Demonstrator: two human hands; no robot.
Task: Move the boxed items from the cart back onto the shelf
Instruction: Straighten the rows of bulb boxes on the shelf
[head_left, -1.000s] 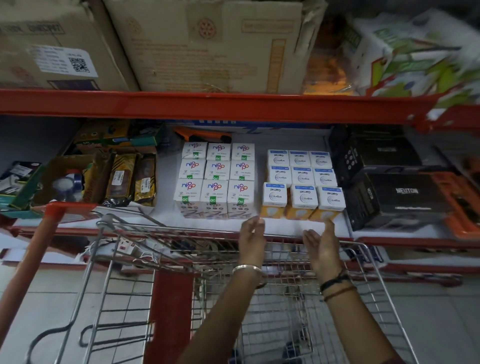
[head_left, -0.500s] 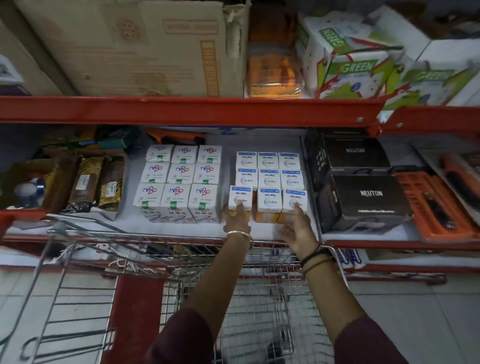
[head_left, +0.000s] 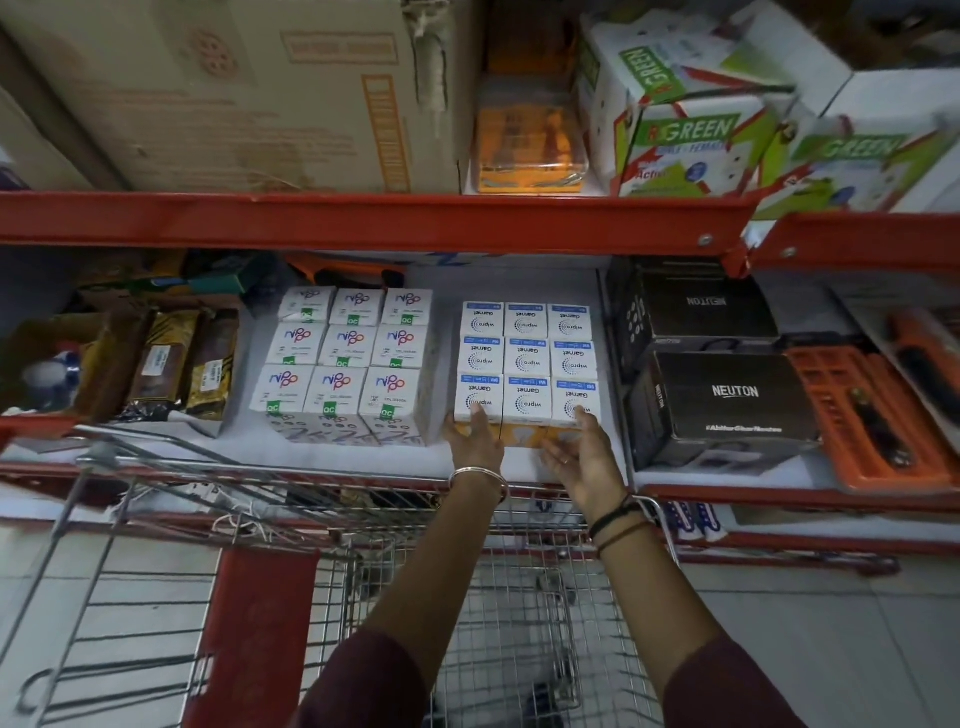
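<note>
A block of white-and-blue Wipro Garnet boxes (head_left: 527, 358) stands three wide on the white shelf (head_left: 519, 283), with orange sides showing at the front. My left hand (head_left: 475, 441) lies flat against the front-left box, fingers spread. My right hand (head_left: 584, 457) is at the front-right box, palm turned inward, fingertips touching it. Neither hand is wrapped around a box. Left of them stands a block of white Nippo boxes (head_left: 343, 358). The wire cart (head_left: 291, 499) sits below my arms against the shelf edge; the part of its basket that I can see holds no boxes.
Black Neuton boxes (head_left: 727, 395) stand close on the right, then an orange tool case (head_left: 872, 415). Brown packets (head_left: 166, 364) lean at the left. A red beam (head_left: 363, 218) runs overhead, carrying a cardboard carton (head_left: 234, 93) and green-printed boxes (head_left: 685, 135).
Both hands have reached forward from above the cart rim to the front row of the Wipro boxes. The view has shifted right.
</note>
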